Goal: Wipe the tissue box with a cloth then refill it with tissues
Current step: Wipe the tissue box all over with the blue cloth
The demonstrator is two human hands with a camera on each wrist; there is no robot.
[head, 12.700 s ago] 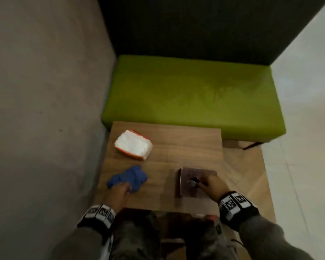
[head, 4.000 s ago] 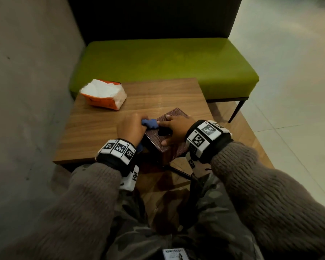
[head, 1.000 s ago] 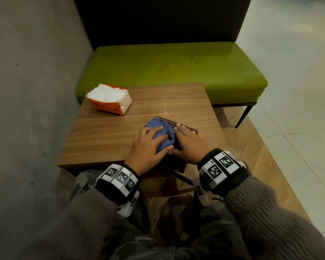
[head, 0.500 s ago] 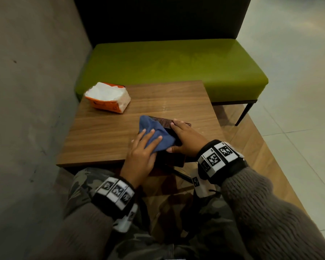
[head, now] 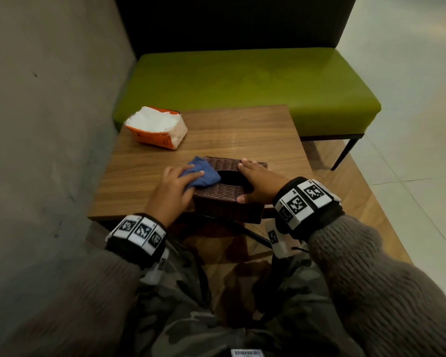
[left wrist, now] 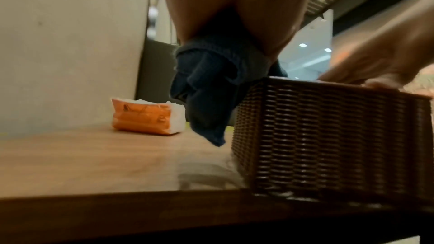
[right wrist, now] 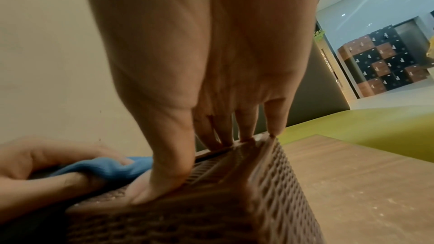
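A dark brown woven tissue box (head: 227, 195) sits at the near edge of the wooden table (head: 229, 130), its oval top opening uncovered. My left hand (head: 174, 188) grips a bunched blue cloth (head: 204, 173) and presses it on the box's left top edge; part of the cloth (left wrist: 211, 88) hangs down the left side of the box (left wrist: 328, 136). My right hand (head: 258, 181) spans the right half of the box top, fingertips (right wrist: 246, 136) at the far rim, thumb at the near edge. An opened orange pack of white tissues (head: 156, 128) lies at the table's far left.
A green bench (head: 242, 81) with a dark backrest stands right behind the table. A grey wall (head: 49, 112) runs close along the left. My knees sit under the near table edge. Bare wood lies between the tissue pack (left wrist: 145, 116) and the box.
The left hand has slid the cloth leftward off the middle of the box top, uncovering the opening. The right hand still holds the box in about the same place.
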